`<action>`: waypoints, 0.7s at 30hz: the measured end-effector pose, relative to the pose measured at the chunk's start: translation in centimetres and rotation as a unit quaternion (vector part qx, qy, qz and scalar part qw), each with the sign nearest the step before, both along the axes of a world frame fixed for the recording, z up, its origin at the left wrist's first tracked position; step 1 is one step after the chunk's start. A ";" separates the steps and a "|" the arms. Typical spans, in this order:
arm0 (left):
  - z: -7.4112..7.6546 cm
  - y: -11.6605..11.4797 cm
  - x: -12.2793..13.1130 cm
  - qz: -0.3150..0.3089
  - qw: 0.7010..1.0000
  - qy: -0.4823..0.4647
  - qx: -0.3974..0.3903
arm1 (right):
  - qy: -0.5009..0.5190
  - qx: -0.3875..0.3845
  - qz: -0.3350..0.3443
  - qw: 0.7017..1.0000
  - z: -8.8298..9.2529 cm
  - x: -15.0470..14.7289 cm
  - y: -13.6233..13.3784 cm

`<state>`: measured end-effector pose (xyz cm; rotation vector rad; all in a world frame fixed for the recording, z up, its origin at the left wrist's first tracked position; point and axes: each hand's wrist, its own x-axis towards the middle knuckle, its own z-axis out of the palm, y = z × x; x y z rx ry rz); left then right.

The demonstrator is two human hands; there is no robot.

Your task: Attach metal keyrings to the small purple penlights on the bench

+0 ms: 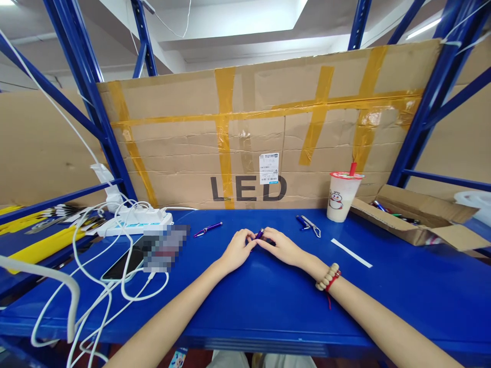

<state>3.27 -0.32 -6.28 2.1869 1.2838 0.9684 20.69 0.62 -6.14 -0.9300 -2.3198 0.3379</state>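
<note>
My left hand (238, 250) and my right hand (283, 246) meet over the middle of the blue table. Their fingertips are closed around a small, dark purple pen-like piece (260, 234), mostly covered by the fingers. To the left of my hands lies a slim purple pen (207, 229), slanting on the tabletop. A purple piece with a silver loop (309, 225) rests to the right; its exact kind is not clear. Farther right is a narrow white strip (351, 253).
A lidded cup (339, 197) with a red straw stands by an open cardboard box (410, 220) holding several pens. At left are a power strip (138, 221), tangled white cables and a phone (128, 261). A cardboard sheet (184, 153) walls off the back of the table (238, 312).
</note>
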 end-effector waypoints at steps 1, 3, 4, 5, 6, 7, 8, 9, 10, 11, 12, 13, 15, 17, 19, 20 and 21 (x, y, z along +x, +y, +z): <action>0.0 -0.1 0.1 -0.007 1.000 -0.005 -0.005 | 0.012 -0.007 0.006 1.000 -0.1 0.0 0.1; 0.1 -0.1 0.1 -0.014 1.000 -0.010 -0.003 | 0.037 -0.015 0.015 0.999 -0.2 0.0 0.3; 0.2 -0.1 0.0 -0.014 1.000 -0.006 0.003 | 0.052 -0.017 0.017 0.998 -0.2 0.0 0.3; 0.3 -0.1 0.0 -0.014 1.000 0.004 0.010 | 0.067 -0.016 0.018 0.997 -0.2 0.0 0.4; 0.3 -0.1 -0.1 -0.016 1.000 0.019 0.015 | 0.083 -0.016 0.019 0.996 -0.2 -0.1 0.3; 0.3 -0.1 -0.1 -0.019 0.999 0.035 0.020 | 0.096 -0.017 0.020 0.995 -0.1 -0.2 0.2; 0.3 -0.1 -0.1 -0.023 0.998 0.051 0.025 | 0.105 -0.020 0.021 0.994 -0.1 -0.4 0.1; 0.3 0.0 -0.1 -0.028 0.997 0.065 0.029 | 0.109 -0.023 0.023 0.994 0.1 -0.6 -0.2; 0.3 0.0 -0.1 -0.031 0.996 0.076 0.034 | 0.105 -0.026 0.026 0.994 0.2 -0.7 -0.4; 0.2 0.0 -0.1 -0.032 0.995 0.084 0.040 | 0.096 -0.026 0.030 0.995 0.4 -0.9 -0.7; 0.1 -0.1 -0.1 -0.032 0.995 0.088 0.044 | 0.081 -0.023 0.035 0.996 0.5 -0.9 -0.9; 0.1 -0.1 0.0 -0.032 0.995 0.089 0.045 | 0.066 -0.021 0.037 0.997 0.6 -1.0 -1.0; 0.1 -0.1 0.1 -0.026 0.996 0.076 0.038 | 0.036 -0.019 0.033 0.999 0.7 -0.8 -1.1; 0.2 -0.2 0.2 -0.012 0.998 0.053 0.018 | 0.011 -0.017 0.019 1.000 0.6 -0.6 -0.9; 0.3 -0.2 0.3 -0.008 1.000 0.026 -0.006 | -0.010 -0.015 0.004 1.000 0.5 -0.3 -0.7; 0.4 -0.2 0.3 -0.015 1.000 0.011 -0.017 | -0.019 -0.015 -0.001 1.000 0.5 -0.2 -0.6; 0.5 -0.2 0.3 -0.024 0.999 -0.003 -0.026 | -0.027 -0.014 -0.005 1.000 0.5 -0.1 -0.5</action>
